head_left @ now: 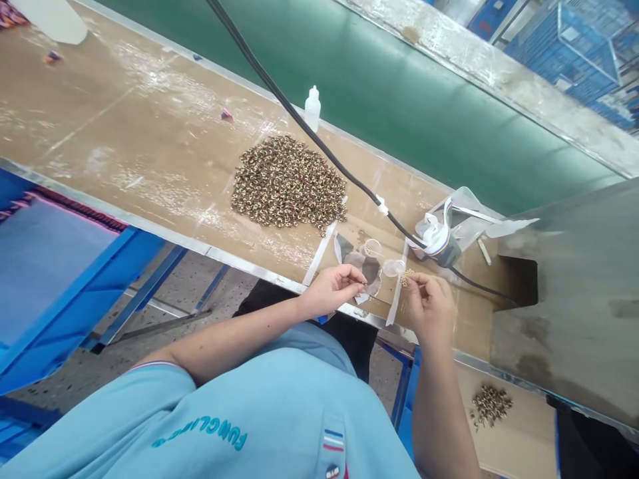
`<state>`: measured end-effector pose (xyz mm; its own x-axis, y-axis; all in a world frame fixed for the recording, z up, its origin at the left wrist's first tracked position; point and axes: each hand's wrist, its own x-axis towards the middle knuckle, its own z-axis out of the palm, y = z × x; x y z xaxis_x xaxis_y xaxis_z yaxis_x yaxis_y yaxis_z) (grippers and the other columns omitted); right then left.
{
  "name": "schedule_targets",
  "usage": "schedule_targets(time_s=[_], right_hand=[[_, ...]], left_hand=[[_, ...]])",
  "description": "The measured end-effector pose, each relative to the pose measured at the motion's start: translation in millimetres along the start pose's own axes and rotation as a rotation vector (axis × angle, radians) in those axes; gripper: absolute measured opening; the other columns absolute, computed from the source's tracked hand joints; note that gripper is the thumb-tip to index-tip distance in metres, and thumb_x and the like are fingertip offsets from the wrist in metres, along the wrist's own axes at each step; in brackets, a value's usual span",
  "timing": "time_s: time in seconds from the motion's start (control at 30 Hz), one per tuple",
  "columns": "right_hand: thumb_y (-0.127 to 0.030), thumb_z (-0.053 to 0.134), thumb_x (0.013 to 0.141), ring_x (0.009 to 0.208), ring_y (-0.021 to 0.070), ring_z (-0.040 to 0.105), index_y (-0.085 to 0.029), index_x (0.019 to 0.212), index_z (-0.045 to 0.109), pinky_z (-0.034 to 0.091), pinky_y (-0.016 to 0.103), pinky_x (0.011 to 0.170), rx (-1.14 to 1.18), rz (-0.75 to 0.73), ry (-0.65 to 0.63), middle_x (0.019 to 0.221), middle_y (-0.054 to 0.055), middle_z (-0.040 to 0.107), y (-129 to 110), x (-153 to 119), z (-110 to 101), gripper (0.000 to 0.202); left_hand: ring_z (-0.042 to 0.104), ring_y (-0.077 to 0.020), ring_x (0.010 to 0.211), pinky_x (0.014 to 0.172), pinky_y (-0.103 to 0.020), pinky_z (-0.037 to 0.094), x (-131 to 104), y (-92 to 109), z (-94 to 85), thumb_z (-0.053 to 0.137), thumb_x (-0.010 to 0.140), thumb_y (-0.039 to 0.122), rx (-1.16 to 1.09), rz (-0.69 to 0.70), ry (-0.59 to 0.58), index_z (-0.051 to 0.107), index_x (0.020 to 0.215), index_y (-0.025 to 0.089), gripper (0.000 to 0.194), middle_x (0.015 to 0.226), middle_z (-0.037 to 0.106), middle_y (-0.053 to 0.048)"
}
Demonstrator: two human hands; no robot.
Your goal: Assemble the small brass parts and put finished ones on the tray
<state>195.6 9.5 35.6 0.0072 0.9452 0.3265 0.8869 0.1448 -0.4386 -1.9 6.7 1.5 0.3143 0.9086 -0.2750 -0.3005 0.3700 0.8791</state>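
Note:
My left hand is held over the front edge of the bench, thumb and forefinger pinched together. Whatever sits between those fingertips is too small to make out. To its right, my right hand has its fingers closed beside a cluster of tiny gold-coloured pieces; I cannot tell whether the fingertips grip one of them. Between the hands are a grey-brown cloth-like patch and two small clear round dishes, a rear one and a nearer one. Beyond them lies a big heap of small brass-coloured ring-like parts.
A black cable hangs across the bench. At the back edge stands a white squeeze bottle. Right of my hands is a tub with white tissue, near a metal housing. A smaller pile of parts lies lower right.

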Motion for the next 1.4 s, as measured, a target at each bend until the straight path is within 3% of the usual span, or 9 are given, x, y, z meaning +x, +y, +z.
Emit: schedule_targets(time_s=[0.13, 0.3, 0.5, 1.4], right_hand=[[-0.035, 0.047, 0.089, 0.066, 0.0139, 0.055, -0.021, 0.082, 0.064, 0.038, 0.026, 0.06, -0.151, -0.157, -0.043, 0.079, 0.003, 0.064, 8.6, 13.0, -4.7, 0.024], [-0.03, 0.046, 0.091, 0.073, 0.0157, 0.057, -0.02, 0.08, 0.062, 0.038, 0.029, 0.071, -0.228, -0.37, -0.104, 0.076, 0.003, 0.065, 11.2, 28.1, -9.4, 0.022], [-0.028, 0.043, 0.093, 0.071, 0.0143, 0.056, -0.019, 0.08, 0.062, 0.034, 0.03, 0.073, -0.307, -0.504, -0.115, 0.076, 0.003, 0.066, 7.0, 37.2, -13.0, 0.024], [-0.026, 0.041, 0.094, 0.067, 0.0134, 0.052, -0.019, 0.075, 0.062, 0.031, 0.03, 0.076, -0.435, -0.608, -0.179, 0.075, 0.002, 0.066, 2.6, 47.1, -15.9, 0.029]], left_hand=[[0.063, -0.0102, 0.067, 0.064, -0.022, 0.05, -1.2, -0.4, -3.5, 0.068, 0.072, 0.02, -0.027, 0.009, -0.009, 0.059, 0.081, 0.013, 0.015, 0.071, 0.065, -0.002], [0.064, -0.0109, 0.069, 0.064, -0.022, 0.051, 0.3, -2.9, -2.7, 0.07, 0.071, 0.02, -0.036, 0.022, -0.021, 0.059, 0.08, 0.013, 0.016, 0.071, 0.065, -0.002], [0.065, -0.0124, 0.073, 0.067, -0.024, 0.051, 0.1, -5.0, -3.1, 0.069, 0.072, 0.021, -0.032, 0.022, -0.033, 0.059, 0.08, 0.013, 0.015, 0.075, 0.066, -0.003], [0.063, -0.0101, 0.068, 0.063, -0.021, 0.051, 0.4, -4.7, -2.5, 0.069, 0.071, 0.017, -0.027, 0.025, -0.026, 0.06, 0.079, 0.012, 0.014, 0.072, 0.066, -0.002]])
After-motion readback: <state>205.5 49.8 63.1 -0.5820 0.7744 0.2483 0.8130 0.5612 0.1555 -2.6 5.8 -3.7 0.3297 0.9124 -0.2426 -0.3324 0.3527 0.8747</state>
